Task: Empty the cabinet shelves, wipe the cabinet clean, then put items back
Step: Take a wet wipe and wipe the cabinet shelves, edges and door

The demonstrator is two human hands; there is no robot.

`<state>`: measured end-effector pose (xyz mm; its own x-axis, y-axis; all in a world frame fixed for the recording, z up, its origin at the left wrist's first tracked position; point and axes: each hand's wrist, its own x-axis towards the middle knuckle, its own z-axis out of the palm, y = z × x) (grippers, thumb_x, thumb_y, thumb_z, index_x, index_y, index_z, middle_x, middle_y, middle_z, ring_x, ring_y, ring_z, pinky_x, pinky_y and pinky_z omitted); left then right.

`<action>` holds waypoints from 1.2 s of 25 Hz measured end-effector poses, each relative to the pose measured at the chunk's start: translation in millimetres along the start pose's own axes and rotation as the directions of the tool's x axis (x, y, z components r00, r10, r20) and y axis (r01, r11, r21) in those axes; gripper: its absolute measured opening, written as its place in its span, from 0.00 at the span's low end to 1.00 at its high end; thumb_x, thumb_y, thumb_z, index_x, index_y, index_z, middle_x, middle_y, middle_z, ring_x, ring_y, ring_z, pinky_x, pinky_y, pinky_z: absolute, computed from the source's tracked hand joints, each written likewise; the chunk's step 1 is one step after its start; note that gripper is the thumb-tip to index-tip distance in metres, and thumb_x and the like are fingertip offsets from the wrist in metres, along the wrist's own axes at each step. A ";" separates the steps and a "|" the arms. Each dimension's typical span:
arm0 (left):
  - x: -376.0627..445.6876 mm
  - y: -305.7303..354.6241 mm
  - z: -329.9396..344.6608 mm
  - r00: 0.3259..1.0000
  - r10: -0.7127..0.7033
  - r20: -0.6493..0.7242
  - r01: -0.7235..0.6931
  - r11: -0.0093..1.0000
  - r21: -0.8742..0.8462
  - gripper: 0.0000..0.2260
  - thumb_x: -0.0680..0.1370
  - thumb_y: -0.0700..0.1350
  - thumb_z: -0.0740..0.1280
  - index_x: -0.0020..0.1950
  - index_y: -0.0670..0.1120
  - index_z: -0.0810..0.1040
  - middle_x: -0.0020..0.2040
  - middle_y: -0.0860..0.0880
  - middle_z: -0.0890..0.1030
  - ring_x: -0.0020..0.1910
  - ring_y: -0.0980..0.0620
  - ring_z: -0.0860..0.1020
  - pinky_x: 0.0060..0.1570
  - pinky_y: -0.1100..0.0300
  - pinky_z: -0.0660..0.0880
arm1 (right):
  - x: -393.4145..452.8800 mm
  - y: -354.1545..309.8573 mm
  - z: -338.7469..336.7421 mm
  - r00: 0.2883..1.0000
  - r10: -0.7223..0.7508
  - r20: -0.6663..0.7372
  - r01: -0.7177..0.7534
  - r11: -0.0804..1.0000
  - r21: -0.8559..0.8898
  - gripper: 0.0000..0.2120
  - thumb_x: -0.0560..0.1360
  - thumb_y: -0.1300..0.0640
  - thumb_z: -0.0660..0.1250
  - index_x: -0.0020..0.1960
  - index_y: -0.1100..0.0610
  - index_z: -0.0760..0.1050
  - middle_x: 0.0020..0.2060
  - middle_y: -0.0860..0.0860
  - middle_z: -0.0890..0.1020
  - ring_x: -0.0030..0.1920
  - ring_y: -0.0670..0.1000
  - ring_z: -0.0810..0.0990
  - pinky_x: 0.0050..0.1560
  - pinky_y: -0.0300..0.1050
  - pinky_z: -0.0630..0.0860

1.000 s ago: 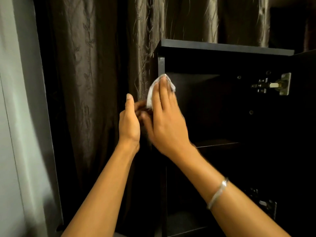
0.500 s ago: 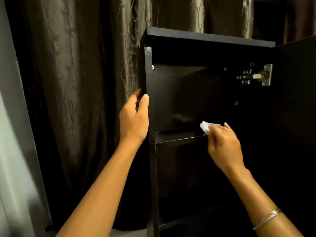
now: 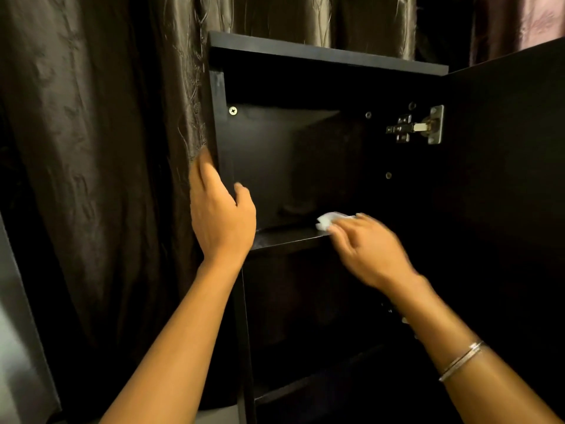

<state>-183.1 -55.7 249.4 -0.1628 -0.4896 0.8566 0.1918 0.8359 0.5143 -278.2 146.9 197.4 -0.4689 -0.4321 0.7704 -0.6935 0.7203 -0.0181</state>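
Wiping in progress: a white cloth (image 3: 331, 220) is pinched under the right hand (image 3: 365, 249) and pressed onto the upper shelf (image 3: 287, 238) of the dark cabinet (image 3: 327, 61). The cabinet's left side panel (image 3: 218, 123) is gripped by the left hand (image 3: 221, 220), thumb inside, fingers wrapped round the outer face. The door (image 3: 504, 179) is swung open to the right, its metal hinge (image 3: 417, 127) exposed. A bangle (image 3: 460, 359) is worn on the right wrist. A brown curtain (image 3: 107, 148) hangs behind and left.

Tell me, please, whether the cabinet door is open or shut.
Open: the cabinet door is swung out to the right, exposing its hinge and the upper shelf.
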 end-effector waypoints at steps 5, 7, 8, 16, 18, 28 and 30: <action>1.9 5.6 1.8 0.968 0.243 0.058 -0.247 0.965 0.087 0.34 0.81 0.34 0.58 0.81 0.40 0.42 0.82 0.41 0.48 0.81 0.46 0.51 0.76 0.53 0.62 | -4.0 15.1 -5.1 0.963 0.265 -0.050 -0.266 0.964 -0.010 0.23 0.83 0.42 0.49 0.51 0.49 0.81 0.47 0.47 0.84 0.51 0.52 0.81 0.48 0.46 0.76; 14.4 11.8 2.0 0.948 0.311 0.071 -0.319 0.937 0.144 0.34 0.79 0.33 0.57 0.80 0.38 0.41 0.81 0.38 0.47 0.81 0.43 0.49 0.77 0.49 0.60 | -2.3 -29.6 -3.7 0.999 0.038 -0.038 -0.034 0.995 0.091 0.22 0.82 0.42 0.50 0.47 0.51 0.78 0.45 0.45 0.83 0.50 0.50 0.80 0.49 0.49 0.75; 22.5 15.5 2.1 0.941 0.330 0.070 -0.337 0.924 0.182 0.34 0.79 0.33 0.57 0.80 0.37 0.42 0.81 0.36 0.47 0.81 0.42 0.49 0.77 0.48 0.60 | -0.7 -46.3 -3.8 0.998 -0.070 -0.003 0.069 0.989 0.134 0.21 0.82 0.41 0.50 0.46 0.51 0.77 0.45 0.45 0.82 0.50 0.49 0.79 0.48 0.49 0.75; 46.1 24.4 5.1 0.949 0.315 0.034 -0.316 0.933 0.174 0.37 0.76 0.28 0.57 0.81 0.40 0.41 0.82 0.39 0.46 0.81 0.42 0.49 0.76 0.47 0.62 | 71.2 68.2 -30.5 0.736 0.374 0.563 -0.251 0.925 -0.287 0.19 0.83 0.49 0.52 0.71 0.49 0.71 0.71 0.52 0.73 0.69 0.55 0.72 0.70 0.50 0.68; 47.5 22.9 4.9 0.945 0.326 0.036 -0.327 0.936 0.128 0.38 0.75 0.27 0.56 0.81 0.41 0.41 0.82 0.40 0.46 0.80 0.40 0.53 0.73 0.44 0.66 | 77.0 53.5 -23.3 0.766 0.314 0.562 -0.175 0.942 -0.288 0.18 0.81 0.52 0.55 0.67 0.50 0.75 0.66 0.54 0.77 0.65 0.57 0.76 0.66 0.49 0.72; 61.5 30.3 -10.8 0.986 0.028 0.163 0.018 0.961 -0.275 0.42 0.72 0.30 0.62 0.81 0.55 0.54 0.78 0.53 0.64 0.76 0.56 0.63 0.75 0.57 0.63 | 112.4 -88.1 -112.3 0.675 0.065 -0.735 0.392 0.812 0.432 0.08 0.78 0.62 0.67 0.54 0.57 0.83 0.48 0.49 0.85 0.47 0.45 0.83 0.49 0.35 0.78; 68.3 34.3 -9.8 0.985 -0.027 0.170 0.076 0.954 -0.291 0.42 0.70 0.30 0.63 0.81 0.56 0.56 0.75 0.52 0.69 0.74 0.53 0.68 0.73 0.52 0.68 | 133.2 -108.7 -114.0 0.530 -0.073 -0.845 0.548 0.790 0.276 0.12 0.79 0.67 0.63 0.59 0.64 0.81 0.59 0.55 0.82 0.59 0.51 0.81 0.63 0.39 0.75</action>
<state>-178.2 -63.0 326.0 -0.3300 -0.4626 0.8228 0.4519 0.6879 0.5680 -202.9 72.9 374.6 0.2643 0.1764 0.9482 -0.9554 0.1824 0.2324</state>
